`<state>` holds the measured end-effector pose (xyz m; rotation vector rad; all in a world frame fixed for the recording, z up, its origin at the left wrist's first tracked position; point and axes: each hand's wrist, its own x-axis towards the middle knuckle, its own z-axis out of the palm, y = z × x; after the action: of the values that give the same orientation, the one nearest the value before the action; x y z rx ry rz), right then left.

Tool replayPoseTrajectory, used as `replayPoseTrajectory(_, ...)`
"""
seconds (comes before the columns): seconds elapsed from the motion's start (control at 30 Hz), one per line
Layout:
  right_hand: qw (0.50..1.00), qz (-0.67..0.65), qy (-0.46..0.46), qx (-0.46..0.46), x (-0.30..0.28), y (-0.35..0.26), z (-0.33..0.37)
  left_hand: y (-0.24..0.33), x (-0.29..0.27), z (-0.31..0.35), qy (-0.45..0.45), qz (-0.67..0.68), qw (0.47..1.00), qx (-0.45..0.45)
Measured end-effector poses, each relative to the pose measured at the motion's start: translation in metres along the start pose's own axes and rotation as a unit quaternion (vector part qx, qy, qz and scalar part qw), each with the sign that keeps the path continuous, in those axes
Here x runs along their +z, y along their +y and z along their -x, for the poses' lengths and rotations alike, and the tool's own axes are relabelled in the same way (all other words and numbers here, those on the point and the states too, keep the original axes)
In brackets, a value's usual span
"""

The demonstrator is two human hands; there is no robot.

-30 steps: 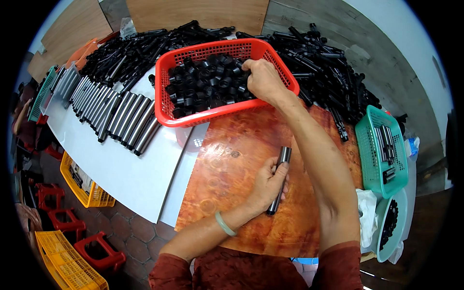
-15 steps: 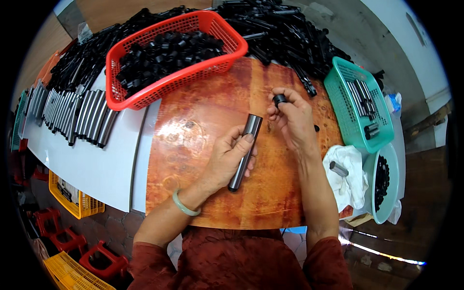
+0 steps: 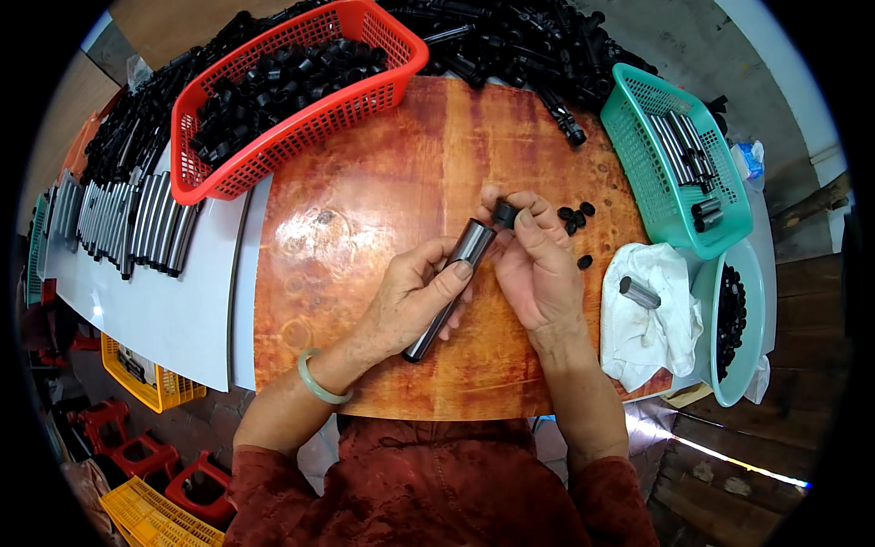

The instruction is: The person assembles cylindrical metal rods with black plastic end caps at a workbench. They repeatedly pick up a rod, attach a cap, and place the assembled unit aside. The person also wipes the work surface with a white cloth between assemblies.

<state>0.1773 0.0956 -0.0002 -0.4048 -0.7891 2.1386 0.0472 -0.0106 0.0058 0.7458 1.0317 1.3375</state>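
A dark, shiny metal tube (image 3: 471,244) is gripped in my left hand (image 3: 422,290), tilted with its upper end leaning away to the right. My right hand (image 3: 540,264) pinches a short black plastic cap (image 3: 504,213) between thumb and fingers. The cap is right beside the tube's upper end; whether they touch I cannot tell. Several small black discs (image 3: 574,219) lie on the wooden tabletop (image 3: 365,182) to the right of my right hand.
A red basket (image 3: 301,137) of black caps stands at the far left, before heaped black parts (image 3: 510,46). Finished-looking tubes (image 3: 164,219) lie in rows at left. On the right are a green basket (image 3: 670,210) with tubes, a white cloth (image 3: 638,337) bearing a short tube, and a pale green bowl (image 3: 758,337).
My right hand has brought the black cap down and left to the tube's upper end. The black discs it was covering now show. The whole view has shifted slightly.
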Motion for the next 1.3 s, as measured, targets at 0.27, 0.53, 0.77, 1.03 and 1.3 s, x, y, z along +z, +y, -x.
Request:
replayPoseTrajectory(0.27, 0.999, -0.033, -0.024, 0.008, 0.006, 0.008, 0.005, -0.003, 0.002, 0.001, -0.014, -0.013, 1.0, 0.011)
replayPoseTrajectory(0.53, 0.998, 0.034, -0.047, -0.002, 0.004, 0.009, 0.006, -0.006, 0.001, 0.001, -0.005, -0.022, 0.999, 0.038)
replayPoseTrajectory(0.77, 0.988, 0.143, -0.041, -0.051, 0.011, 0.001, 0.006, 0.0, 0.003, 0.003, -0.005, -0.001, 1.0, 0.021)
replayPoseTrajectory(1.03, 0.968, 0.228, -0.067, -0.078, 0.009, -0.006, 0.007, -0.004, 0.002, 0.004, -0.032, -0.042, 0.998, 0.04)
replayPoseTrajectory(1.3, 0.918, 0.367, -0.125, -0.087, 0.009, -0.018, 0.004, 0.003, 0.0, 0.005, -0.056, -0.106, 0.993, 0.022)
